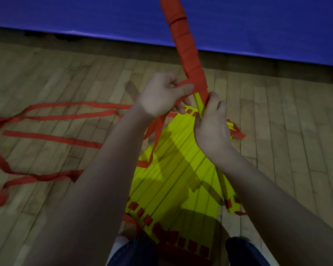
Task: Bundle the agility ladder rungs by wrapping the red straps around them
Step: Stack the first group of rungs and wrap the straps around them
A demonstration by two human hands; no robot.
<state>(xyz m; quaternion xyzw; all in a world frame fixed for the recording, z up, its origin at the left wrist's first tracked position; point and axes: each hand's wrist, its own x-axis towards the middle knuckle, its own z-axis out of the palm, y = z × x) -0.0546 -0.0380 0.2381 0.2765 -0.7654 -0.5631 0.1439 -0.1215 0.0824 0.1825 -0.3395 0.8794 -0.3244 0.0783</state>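
A yellow rung (pixel 198 103) points up and away from me, its upper length wound in red strap (pixel 183 43). My right hand (pixel 212 125) grips the bare yellow part just below the wrapping. My left hand (pixel 161 94) pinches the red strap where it leaves the rung, pulling it to the left. Below my arms, several yellow rungs (pixel 173 169) lie side by side on the floor, with red strap threaded through the slots at their ends. The loose strap (pixel 52 139) trails in loops across the floor to the left.
The floor (pixel 277 121) is pale wooden boards. A blue mat (pixel 85 14) runs along the far side. My knees in dark trousers (pixel 138 252) show at the bottom edge, close to the rungs' near ends.
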